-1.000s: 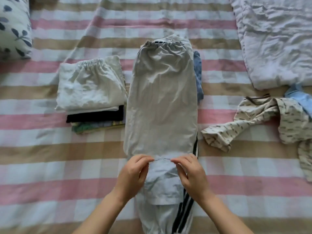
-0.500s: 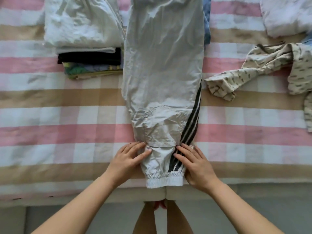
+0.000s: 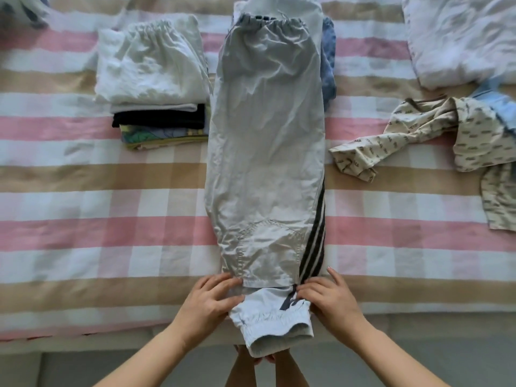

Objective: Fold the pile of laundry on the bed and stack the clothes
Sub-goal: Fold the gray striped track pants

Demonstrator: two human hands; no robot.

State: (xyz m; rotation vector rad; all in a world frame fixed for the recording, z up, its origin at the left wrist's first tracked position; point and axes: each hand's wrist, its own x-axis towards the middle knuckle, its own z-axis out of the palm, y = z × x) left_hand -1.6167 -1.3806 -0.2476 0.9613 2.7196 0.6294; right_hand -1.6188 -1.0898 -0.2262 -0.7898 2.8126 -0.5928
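Note:
Light grey track pants (image 3: 265, 135) with black side stripes lie lengthwise on the striped bed, doubled leg on leg, waistband at the far end. Their elastic cuff (image 3: 276, 322) hangs over the near bed edge. My left hand (image 3: 209, 300) pinches the left edge of the leg just above the cuff. On the right edge, by the stripes, my right hand (image 3: 329, 300) pinches the same leg. A stack of folded clothes (image 3: 150, 68), white on top with black and coloured pieces under it, sits left of the pants.
A cream patterned garment (image 3: 418, 135) lies crumpled to the right, a light blue piece (image 3: 499, 104) behind it. A blue garment (image 3: 328, 57) peeks from under the pants. A white duvet (image 3: 460, 37) fills the far right corner. The bed edge (image 3: 111, 328) runs below my hands.
My hands slid down the pants from mid-leg to the cuff end near the bed edge, smoothing the leg. The cuff now hangs further over the edge.

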